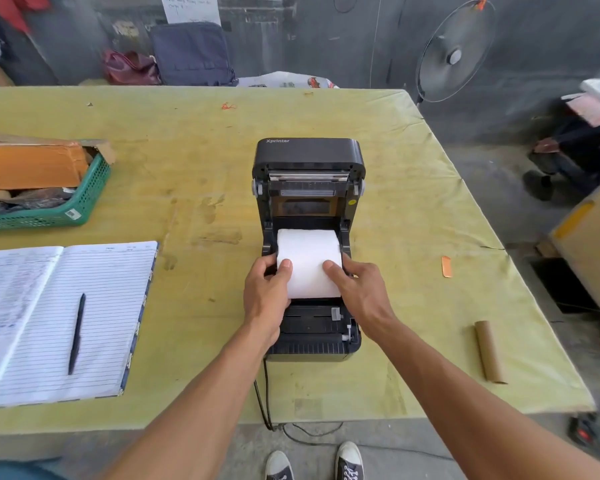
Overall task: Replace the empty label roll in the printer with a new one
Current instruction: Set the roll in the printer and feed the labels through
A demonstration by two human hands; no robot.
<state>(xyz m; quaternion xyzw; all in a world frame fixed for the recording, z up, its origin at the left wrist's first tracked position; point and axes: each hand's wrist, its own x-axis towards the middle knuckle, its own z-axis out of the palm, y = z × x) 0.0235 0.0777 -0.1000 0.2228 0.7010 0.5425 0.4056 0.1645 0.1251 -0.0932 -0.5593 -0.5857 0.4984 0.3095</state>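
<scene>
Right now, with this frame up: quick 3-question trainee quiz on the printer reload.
1. True or false: the printer lid is shut.
2. The white label roll is gripped by: A) no hand, B) one hand only, C) both the left hand and the right hand.
3. Fill in: the empty cardboard core lies on the table to the person's ____ of the printer.
Key: 1 false; 2 C; 3 right.

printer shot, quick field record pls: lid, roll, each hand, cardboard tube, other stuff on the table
printer: black, on the yellow-green table, lid open
label roll: white, sitting in the printer's roll bay
left hand: grips the roll's left end, thumb on top
right hand: grips the roll's right end, thumb on top
empty core: brown cardboard tube on the table, right of the printer
also on table: open notebook with pen, green basket
</scene>
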